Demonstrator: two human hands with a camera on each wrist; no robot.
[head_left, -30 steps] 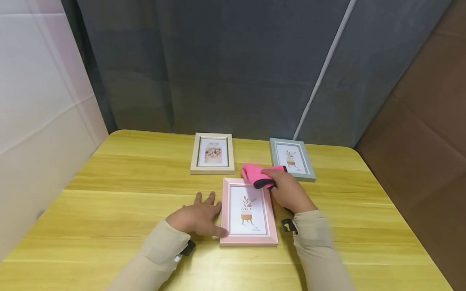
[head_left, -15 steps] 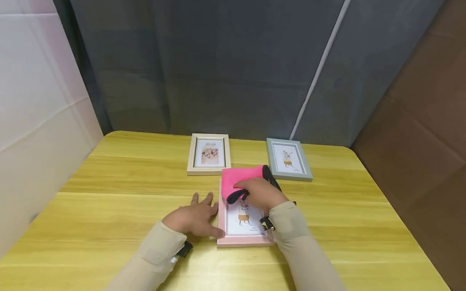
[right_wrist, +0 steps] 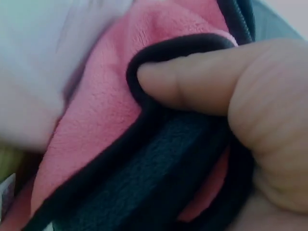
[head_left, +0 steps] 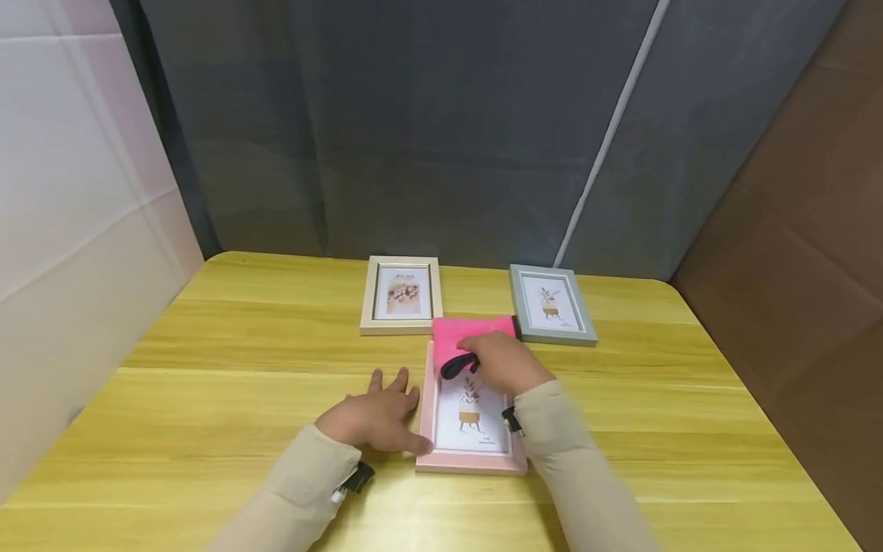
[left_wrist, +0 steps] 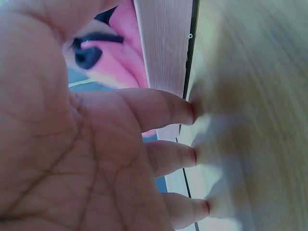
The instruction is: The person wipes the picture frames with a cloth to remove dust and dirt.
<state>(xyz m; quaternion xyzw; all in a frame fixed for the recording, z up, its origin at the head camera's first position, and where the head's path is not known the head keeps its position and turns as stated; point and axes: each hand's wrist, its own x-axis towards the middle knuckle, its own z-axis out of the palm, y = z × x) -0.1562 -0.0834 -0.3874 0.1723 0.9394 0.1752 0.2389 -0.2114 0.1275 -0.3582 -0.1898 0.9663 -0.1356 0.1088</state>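
A pink picture frame (head_left: 471, 462) lies flat on the table. My left hand (head_left: 372, 418) rests at its left side with fingers spread, thumb on the lower left corner; in the left wrist view the fingertips of this hand (left_wrist: 96, 144) touch the tabletop beside the frame's edge (left_wrist: 166, 48). A folded pink cloth with black trim (head_left: 455, 335) covers the frame's top part. My right hand (head_left: 507, 364) grips that cloth; in the right wrist view the thumb of the hand (right_wrist: 260, 91) presses on a fold of the cloth (right_wrist: 96, 120).
Behind the pink frame, a cream picture frame (head_left: 367, 310) lies to the left and a grey-blue one (head_left: 562, 337) to the right, both on the wooden table (head_left: 241, 383). A dark curtain (head_left: 441, 138) hangs along the table's back edge.
Over the past second my right hand has moved the cloth leftward onto the pink frame's top, then slightly back to the right. My left hand has stayed at the frame's left side.
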